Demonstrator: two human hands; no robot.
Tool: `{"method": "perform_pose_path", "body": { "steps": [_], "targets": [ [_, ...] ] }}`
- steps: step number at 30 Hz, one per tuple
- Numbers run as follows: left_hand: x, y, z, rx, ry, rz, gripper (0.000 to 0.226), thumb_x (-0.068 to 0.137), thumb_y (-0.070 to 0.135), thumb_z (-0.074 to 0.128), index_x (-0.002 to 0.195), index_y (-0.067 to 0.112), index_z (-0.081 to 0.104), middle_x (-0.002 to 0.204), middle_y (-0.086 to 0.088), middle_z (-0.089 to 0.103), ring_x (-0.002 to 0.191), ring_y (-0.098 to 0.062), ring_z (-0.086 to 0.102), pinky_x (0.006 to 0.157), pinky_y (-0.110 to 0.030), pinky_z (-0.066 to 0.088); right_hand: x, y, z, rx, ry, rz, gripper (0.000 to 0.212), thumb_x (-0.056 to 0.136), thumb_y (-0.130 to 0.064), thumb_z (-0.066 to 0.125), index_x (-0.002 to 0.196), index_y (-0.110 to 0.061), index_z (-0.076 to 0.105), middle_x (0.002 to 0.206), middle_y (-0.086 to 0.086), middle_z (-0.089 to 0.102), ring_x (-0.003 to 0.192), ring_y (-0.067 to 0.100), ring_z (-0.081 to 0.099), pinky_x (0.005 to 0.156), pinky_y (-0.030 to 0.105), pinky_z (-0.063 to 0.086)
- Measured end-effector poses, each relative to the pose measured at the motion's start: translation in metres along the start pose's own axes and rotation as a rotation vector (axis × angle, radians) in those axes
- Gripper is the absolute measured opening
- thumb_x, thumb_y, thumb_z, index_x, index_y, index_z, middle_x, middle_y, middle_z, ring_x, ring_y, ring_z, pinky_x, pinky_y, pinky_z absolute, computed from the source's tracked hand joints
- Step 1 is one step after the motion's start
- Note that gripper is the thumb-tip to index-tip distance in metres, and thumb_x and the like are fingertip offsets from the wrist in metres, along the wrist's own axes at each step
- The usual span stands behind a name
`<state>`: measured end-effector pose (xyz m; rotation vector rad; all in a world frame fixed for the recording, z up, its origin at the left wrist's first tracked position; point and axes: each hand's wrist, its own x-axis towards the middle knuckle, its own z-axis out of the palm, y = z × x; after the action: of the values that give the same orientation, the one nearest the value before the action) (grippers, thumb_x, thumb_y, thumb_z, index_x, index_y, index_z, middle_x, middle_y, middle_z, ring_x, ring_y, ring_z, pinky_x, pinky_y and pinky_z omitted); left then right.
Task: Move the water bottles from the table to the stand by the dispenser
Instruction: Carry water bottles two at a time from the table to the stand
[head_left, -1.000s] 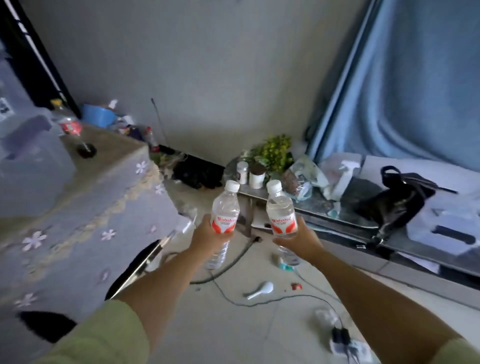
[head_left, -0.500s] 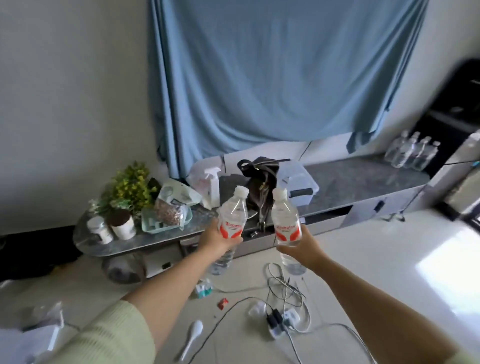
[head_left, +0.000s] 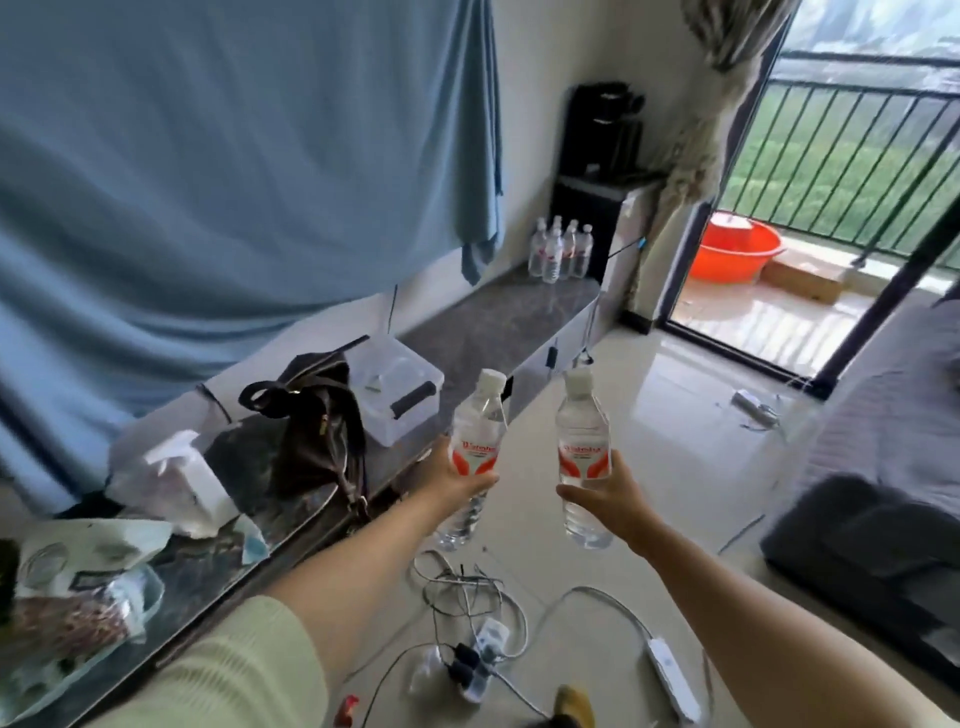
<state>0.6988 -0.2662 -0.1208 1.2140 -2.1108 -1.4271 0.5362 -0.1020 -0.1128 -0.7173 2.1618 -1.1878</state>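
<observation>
Your left hand (head_left: 457, 475) grips the left bottle (head_left: 474, 448) around its red label, fingers curled round it. Your right hand (head_left: 605, 499) grips the right bottle (head_left: 582, 452) the same way (both bottles are capped and roughly upright, held side by side but apart above the floor). Take the stand (head_left: 498, 322), a long grey stone-topped unit, as your landmark. Four more bottles (head_left: 561, 254) are grouped at its far end, just beside the black dispenser (head_left: 602, 156). A brown bag (head_left: 311, 436) rests at its nearer end, beside a clear box (head_left: 402, 395).
</observation>
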Motion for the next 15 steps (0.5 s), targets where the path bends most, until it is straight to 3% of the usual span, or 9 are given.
{"method": "perform_pose_path", "body": {
  "steps": [4, 11, 15],
  "targets": [
    [0.044, 0.032, 0.050, 0.031, -0.138, 0.032, 0.060, 0.067, 0.036, 0.083, 0.118, 0.019, 0.056, 0.107, 0.000, 0.068, 0.099, -0.018, 0.065, 0.092, -0.040, 0.053, 0.034, 0.015, -0.042, -0.034, 0.102, 0.032, 0.064, 0.068, -0.024, 0.085, 0.120, -0.015, 0.048, 0.109, 0.004, 0.065, 0.095, 0.021, 0.061, 0.084, 0.032, 0.046],
    [0.145, 0.118, 0.153, 0.021, -0.144, 0.045, 0.060, 0.063, 0.035, 0.085, 0.115, 0.019, 0.058, 0.107, -0.002, 0.069, 0.099, -0.021, 0.065, 0.093, -0.041, 0.051, 0.139, 0.042, -0.155, -0.071, 0.142, 0.062, 0.064, 0.064, -0.027, 0.085, 0.117, -0.019, 0.051, 0.108, 0.003, 0.068, 0.098, 0.022, 0.064, 0.090, 0.038, 0.050],
    [0.189, 0.163, 0.204, -0.010, -0.109, 0.042, 0.056, 0.063, 0.031, 0.087, 0.110, 0.016, 0.059, 0.103, -0.004, 0.070, 0.093, -0.021, 0.066, 0.086, -0.035, 0.053, 0.194, 0.051, -0.221, -0.061, 0.158, 0.064, 0.061, 0.064, -0.026, 0.085, 0.114, -0.019, 0.051, 0.106, 0.002, 0.067, 0.098, 0.023, 0.064, 0.090, 0.039, 0.050]
  ]
}}
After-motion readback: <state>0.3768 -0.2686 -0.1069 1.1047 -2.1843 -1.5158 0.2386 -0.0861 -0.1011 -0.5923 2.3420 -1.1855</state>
